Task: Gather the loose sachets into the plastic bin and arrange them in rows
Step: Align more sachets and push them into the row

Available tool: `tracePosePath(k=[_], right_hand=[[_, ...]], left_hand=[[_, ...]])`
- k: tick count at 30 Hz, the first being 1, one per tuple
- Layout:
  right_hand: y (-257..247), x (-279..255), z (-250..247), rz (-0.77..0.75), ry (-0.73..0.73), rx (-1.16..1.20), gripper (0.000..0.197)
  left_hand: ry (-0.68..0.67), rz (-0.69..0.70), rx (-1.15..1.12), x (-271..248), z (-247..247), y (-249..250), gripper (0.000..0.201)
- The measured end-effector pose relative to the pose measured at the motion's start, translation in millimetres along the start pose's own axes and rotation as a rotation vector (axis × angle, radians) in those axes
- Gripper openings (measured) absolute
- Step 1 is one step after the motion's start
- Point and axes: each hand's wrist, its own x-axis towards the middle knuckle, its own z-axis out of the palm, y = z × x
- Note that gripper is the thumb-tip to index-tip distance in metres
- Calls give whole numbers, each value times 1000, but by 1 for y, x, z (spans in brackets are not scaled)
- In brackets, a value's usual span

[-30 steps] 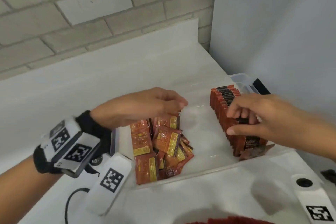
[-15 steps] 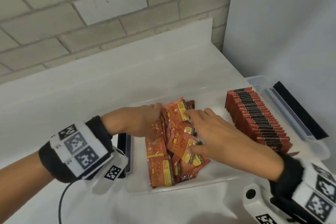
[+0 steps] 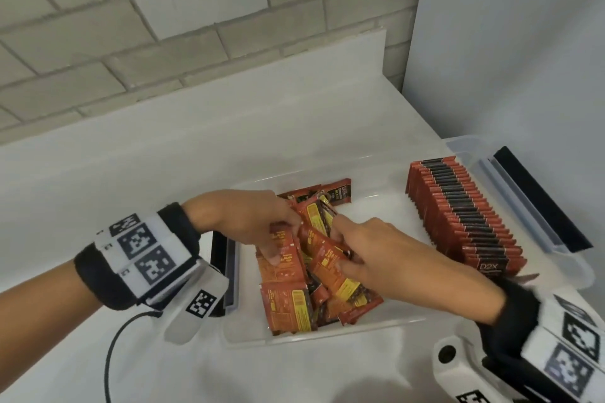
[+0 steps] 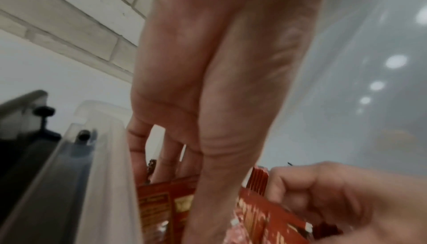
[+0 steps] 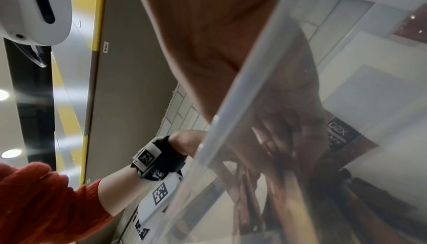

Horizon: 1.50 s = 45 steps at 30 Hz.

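Plastic bin on white desk, with loose sachets heaped at its left side and a finished row standing on edge along its right side. Left hand with fingers curled into the heap, thumb pressing one sachet flat. Right hand with fingers curled around several sachets at the heap's top; exact number held impossible to tell.

Step in hand, by judgement: collecting a small bundle for a second row. For a good result: squaring of all edges between both hands before lifting; printed faces turned one way, matching the finished row; placement upright, just beside that row, without nudging it. Slippery foil likely to fan out under a loose pinch, hence firm pressure on the flat faces.
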Motion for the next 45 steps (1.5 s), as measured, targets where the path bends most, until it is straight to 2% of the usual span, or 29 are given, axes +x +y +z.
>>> tracePosePath(k=[3,6,9,13,19,23,26,29,31,32,33,36,41,45], right_hand=[[2,-3,-10,-24,47,144,13],[9,-3,-31,-68,186,295,14],[18,1,-47,-75,328,446,10],[30,10,-56,5,371,732,22],[41,0,-70,68,429,980,32],[43,-14,-80,23,352,1004,56],[45,-17,-79,6,408,944,38],[51,-20,-74,-1,515,1017,33],[55,-24,-70,-23,555,1049,37],[57,-25,-68,-32,567,1058,40],[58,-26,-66,-38,572,1065,41],[61,-25,-57,-57,561,1083,37],[64,-21,-48,-84,592,1108,45],[66,-20,-47,-97,683,1047,34]], left_hand=[[56,57,-133,-11,-16,-4,24],[210,79,-302,-21,-36,-4,25],[343,115,-451,-24,-54,2,34],[315,141,-521,-13,-67,21,46],[261,192,-626,14,-74,39,37],[245,181,-576,29,-77,48,60],[326,209,-574,36,-79,57,68],[424,300,-837,46,-74,62,91],[417,389,-1081,56,-66,63,111],[382,423,-1166,60,-61,64,114],[339,452,-1213,65,-55,66,109],[225,523,-1262,76,-41,79,76],[231,538,-1401,83,-33,89,58],[224,554,-1516,85,-28,91,58]])
